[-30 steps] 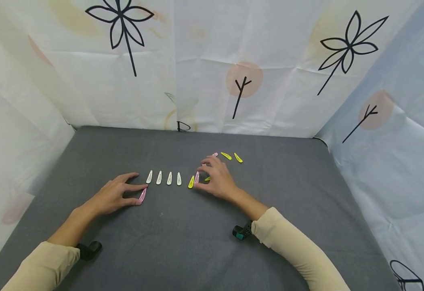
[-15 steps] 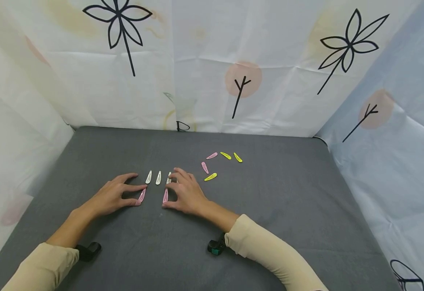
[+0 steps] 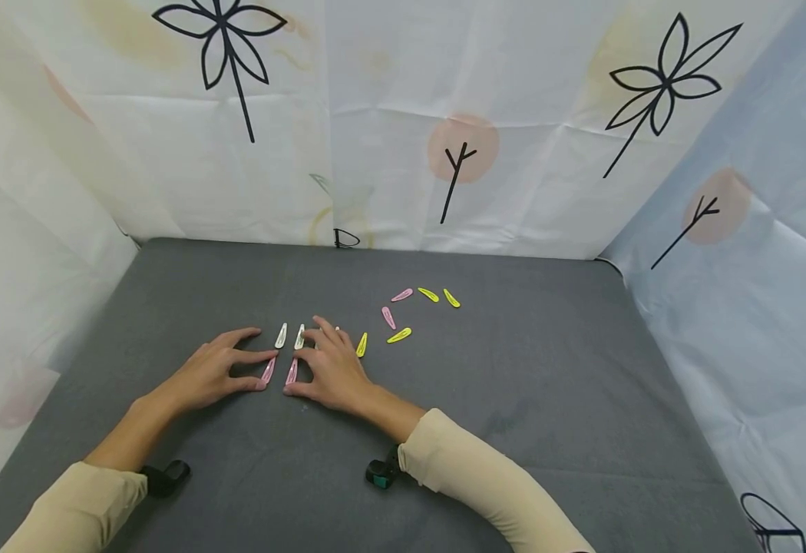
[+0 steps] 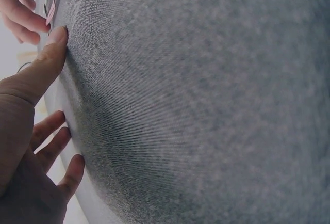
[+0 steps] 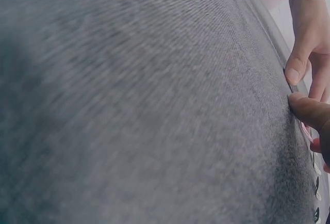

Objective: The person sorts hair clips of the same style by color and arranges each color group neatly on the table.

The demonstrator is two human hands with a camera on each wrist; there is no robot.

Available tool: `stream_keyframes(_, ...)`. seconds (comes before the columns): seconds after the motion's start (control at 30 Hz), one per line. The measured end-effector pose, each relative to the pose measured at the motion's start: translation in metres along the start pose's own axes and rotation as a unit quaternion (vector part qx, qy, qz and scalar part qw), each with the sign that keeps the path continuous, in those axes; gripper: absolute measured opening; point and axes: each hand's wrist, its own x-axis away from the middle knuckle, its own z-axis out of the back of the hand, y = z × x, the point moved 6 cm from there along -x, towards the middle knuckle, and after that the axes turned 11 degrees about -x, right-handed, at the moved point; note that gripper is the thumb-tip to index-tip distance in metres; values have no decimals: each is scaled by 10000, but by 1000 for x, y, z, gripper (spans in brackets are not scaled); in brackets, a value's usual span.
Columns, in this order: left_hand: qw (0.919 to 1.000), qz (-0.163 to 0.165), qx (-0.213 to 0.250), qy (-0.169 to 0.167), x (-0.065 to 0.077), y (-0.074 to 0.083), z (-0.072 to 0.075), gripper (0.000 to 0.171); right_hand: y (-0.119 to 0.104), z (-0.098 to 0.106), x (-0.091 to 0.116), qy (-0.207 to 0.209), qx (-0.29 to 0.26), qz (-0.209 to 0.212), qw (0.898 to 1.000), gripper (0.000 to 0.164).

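Note:
My left hand (image 3: 213,369) pinches a pink snap hair clip (image 3: 269,370) between thumb and index finger on the grey cloth. Just to its right, my right hand (image 3: 334,369) holds a second pink hair clip (image 3: 292,372) the same way, a small gap between the two. Above them stand white hair clips in a row, one at the left (image 3: 281,336) and another (image 3: 299,336) beside the right fingers. More of that row is mostly hidden behind the right hand. In the right wrist view, the right thumb (image 5: 308,111) is close to the left hand (image 5: 312,43).
A yellow clip (image 3: 362,345) lies right of the right hand. Farther back are a loose group of clips: two pink, one upper (image 3: 402,295) and one lower (image 3: 388,317), and three yellow, including a slanted one (image 3: 399,335). Printed white curtains (image 3: 389,200) border the grey table (image 3: 548,384).
My right hand has taken a pink clip from beside the yellow one, leftward and nearer, to beside the left hand's clip. The left hand stays in place with its clip.

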Motion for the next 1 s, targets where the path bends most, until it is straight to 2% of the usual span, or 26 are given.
stream_keyframes(0.67, 9999, 55, 37, -79, 0, -2, -3, 56, 2, -4, -2, -251, -195, -188, 9993, 59)
stream_keyframes(1.0, 10000, 50, 38, -59, 0, -2, -2, 55, 10, 10, 0, 88, -566, 12, 9984, 60)
